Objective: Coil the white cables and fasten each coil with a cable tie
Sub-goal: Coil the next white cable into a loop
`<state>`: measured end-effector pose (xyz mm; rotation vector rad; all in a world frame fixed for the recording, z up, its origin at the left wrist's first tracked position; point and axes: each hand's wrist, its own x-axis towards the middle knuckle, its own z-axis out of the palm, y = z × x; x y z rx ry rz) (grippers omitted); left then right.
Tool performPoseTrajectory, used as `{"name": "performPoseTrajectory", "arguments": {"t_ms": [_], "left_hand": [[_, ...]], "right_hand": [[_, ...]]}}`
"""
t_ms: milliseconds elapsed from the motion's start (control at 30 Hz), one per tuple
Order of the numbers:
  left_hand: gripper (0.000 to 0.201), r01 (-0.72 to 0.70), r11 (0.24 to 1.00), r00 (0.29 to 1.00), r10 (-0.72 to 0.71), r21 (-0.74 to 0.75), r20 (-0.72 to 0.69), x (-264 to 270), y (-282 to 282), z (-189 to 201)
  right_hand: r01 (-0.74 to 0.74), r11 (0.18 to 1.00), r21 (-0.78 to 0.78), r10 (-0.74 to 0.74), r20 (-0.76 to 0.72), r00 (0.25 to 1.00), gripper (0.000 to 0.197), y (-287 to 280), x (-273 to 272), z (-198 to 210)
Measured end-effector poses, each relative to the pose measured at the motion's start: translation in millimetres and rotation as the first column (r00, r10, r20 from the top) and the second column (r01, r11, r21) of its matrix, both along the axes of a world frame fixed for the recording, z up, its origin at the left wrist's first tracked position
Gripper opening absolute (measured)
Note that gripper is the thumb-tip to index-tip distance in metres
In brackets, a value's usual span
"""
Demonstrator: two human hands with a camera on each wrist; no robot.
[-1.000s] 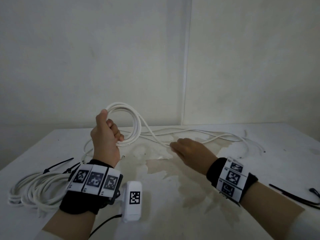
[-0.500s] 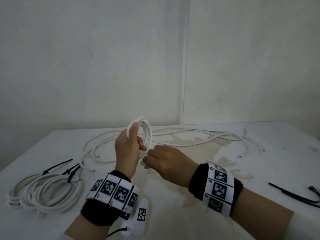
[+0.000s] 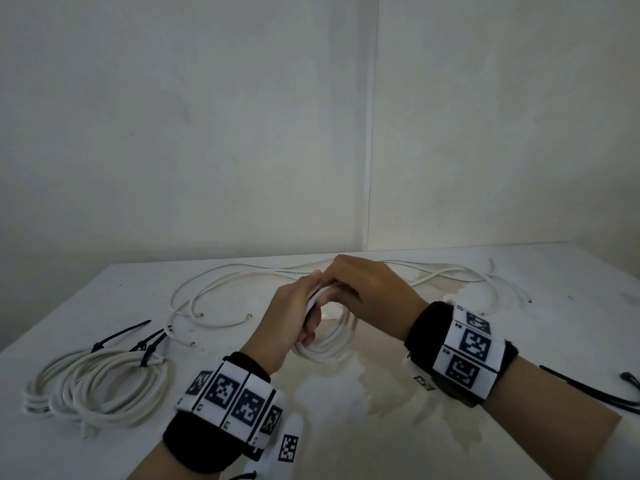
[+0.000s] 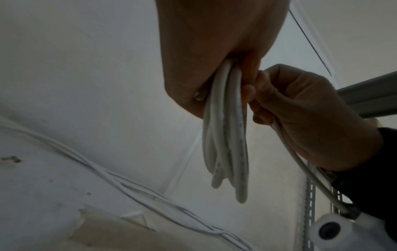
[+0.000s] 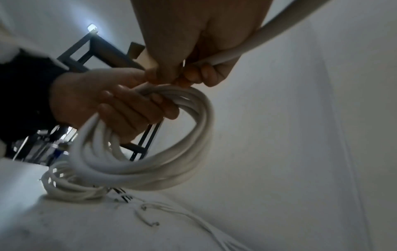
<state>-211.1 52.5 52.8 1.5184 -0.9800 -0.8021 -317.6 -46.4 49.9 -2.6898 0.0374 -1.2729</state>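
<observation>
On white counter [image 3: 450, 445], stained at centre: loose white cables [image 3: 221, 282] strewn along far side. Finished coil [image 3: 100, 386] at left edge, black cable ties [image 3: 152, 344] fastened on it. Spare black ties [image 3: 595, 389] at right edge. Above centre, clear of surface: coil in progress [image 5: 150, 163]. Left hand [image 3: 291, 320] fingers curled round its top. Right hand [image 3: 367, 289] pinching free cable strand against coil top, touching left hand.

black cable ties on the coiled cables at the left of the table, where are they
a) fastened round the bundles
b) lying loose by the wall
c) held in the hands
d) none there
a: the black cable ties wrap the coiled cables lying on the table, tails sticking up.
</observation>
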Motion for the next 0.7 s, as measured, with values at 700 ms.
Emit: {"name": "performPoseTrajectory", "arguments": {"t_ms": [700], "left_hand": [[0.049, 0.153, 0.988, 0.933, -0.151, -0.020, -0.328, 0, 12, 5]], "right_hand": [[0.279, 0.949, -0.145, -0.240, 0.236, 0.942, 0.025, -30, -16, -9]]}}
